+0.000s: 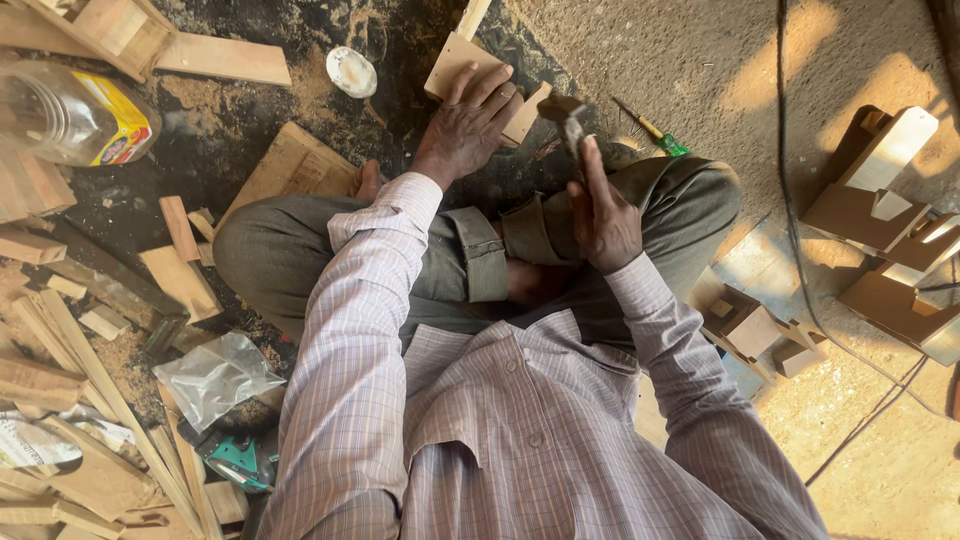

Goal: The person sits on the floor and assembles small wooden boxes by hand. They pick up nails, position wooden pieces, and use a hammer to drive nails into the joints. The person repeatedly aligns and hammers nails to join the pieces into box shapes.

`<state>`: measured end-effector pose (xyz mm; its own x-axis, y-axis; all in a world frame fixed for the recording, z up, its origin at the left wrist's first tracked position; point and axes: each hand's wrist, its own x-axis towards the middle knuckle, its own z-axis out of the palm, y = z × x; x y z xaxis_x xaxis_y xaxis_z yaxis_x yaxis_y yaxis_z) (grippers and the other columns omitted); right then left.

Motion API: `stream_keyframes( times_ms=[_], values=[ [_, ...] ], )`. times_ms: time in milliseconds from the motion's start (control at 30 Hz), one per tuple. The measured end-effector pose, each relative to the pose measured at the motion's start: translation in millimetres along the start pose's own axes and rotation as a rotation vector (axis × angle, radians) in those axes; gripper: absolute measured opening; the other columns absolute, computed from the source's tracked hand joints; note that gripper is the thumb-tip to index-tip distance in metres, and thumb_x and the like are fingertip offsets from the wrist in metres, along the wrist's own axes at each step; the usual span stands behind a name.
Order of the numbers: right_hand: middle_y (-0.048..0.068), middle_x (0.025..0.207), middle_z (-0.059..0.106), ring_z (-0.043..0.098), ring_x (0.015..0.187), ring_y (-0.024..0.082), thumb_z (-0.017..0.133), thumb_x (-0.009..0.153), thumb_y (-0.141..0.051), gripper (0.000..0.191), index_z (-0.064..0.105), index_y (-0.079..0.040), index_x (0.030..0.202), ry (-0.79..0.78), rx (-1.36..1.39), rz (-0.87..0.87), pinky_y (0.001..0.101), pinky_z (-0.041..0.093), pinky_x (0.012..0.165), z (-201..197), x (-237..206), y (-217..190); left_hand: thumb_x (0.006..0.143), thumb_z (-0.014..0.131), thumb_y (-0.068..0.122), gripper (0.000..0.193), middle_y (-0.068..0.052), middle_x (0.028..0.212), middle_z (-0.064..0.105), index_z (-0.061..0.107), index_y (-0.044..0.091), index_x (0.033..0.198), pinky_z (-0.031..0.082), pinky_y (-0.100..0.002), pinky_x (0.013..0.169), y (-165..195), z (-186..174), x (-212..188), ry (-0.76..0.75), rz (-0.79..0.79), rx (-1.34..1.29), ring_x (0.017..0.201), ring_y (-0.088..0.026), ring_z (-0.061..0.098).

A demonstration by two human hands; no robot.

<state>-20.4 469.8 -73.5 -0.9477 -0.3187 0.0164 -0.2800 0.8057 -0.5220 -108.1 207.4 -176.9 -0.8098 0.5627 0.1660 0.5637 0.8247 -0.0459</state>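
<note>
I sit cross-legged on the floor in grey trousers and a striped shirt. My left hand (468, 125) presses flat on a small light wooden piece (455, 62) lying on the dark floor ahead of my knees. My right hand (603, 215) grips the handle of a hammer (568, 118), whose dark metal head is raised just right of the wooden piece. The hammer head is blurred. A second pale wood block (527, 112) peeks out beside my left fingers.
Wood offcuts and strips (70, 400) litter the left side, with a plastic bottle (70, 115), a clear plastic bag (215, 375) and a white round lid (351, 71). A green-handled screwdriver (655, 132) lies right of the hammer. Cut board shapes (880, 230) and a black cable (790, 230) lie at right.
</note>
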Motion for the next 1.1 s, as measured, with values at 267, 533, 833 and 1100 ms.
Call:
stream_keyframes(
  times_ms=[267, 533, 833, 1100],
  values=[
    [0.027, 0.166, 0.038, 0.052, 0.146, 0.046, 0.049, 0.12, -0.027, 0.059, 0.022, -0.004, 0.168, 0.173, 0.117, -0.053, 0.0472, 0.05, 0.115, 17.6, -14.6, 13.6, 0.109, 0.05, 0.035, 0.061, -0.001, 0.172, 0.026, 0.032, 0.016, 0.164, 0.005, -0.051, 0.132, 4.5, -5.7, 9.2, -0.066, -0.072, -0.007, 0.161, -0.025, 0.012],
    [0.005, 0.073, 0.051, 0.045, 0.053, 0.011, 0.054, 0.127, -0.036, 0.078, -0.006, -0.016, 0.172, 0.032, 0.94, 0.095, 0.0257, 0.038, 0.049, 28.5, -6.5, 34.0, 0.102, 0.073, 0.036, 0.067, -0.012, 0.157, 0.046, 0.041, 0.013, 0.155, 0.046, -0.046, 0.122, 42.7, -104.4, -69.4, 0.452, -0.498, -0.621, 0.142, -0.027, 0.051],
    [0.005, 0.077, 0.049, 0.045, 0.055, 0.01, 0.054, 0.128, -0.041, 0.072, 0.005, -0.014, 0.174, 0.029, 0.869, 0.176, 0.0251, 0.04, 0.048, 25.7, -3.2, 38.7, 0.094, 0.074, 0.015, 0.008, -0.01, 0.104, 0.071, 0.075, 0.012, 0.1, 0.057, -0.044, 0.082, 3.6, -142.0, -392.3, 0.403, -1.725, -0.211, 0.096, -0.032, 0.07],
    [0.004, 0.074, 0.049, 0.045, 0.052, 0.009, 0.053, 0.126, -0.043, 0.074, 0.007, -0.012, 0.174, 0.025, 0.829, 0.195, 0.0248, 0.039, 0.046, 20.6, -5.7, 32.7, 0.084, 0.076, 0.014, 0.009, -0.01, 0.101, 0.069, 0.076, 0.013, 0.093, 0.052, -0.049, 0.087, 1.2, -77.8, -441.9, 0.068, -1.498, -0.152, 0.106, -0.034, 0.064]
  ],
)
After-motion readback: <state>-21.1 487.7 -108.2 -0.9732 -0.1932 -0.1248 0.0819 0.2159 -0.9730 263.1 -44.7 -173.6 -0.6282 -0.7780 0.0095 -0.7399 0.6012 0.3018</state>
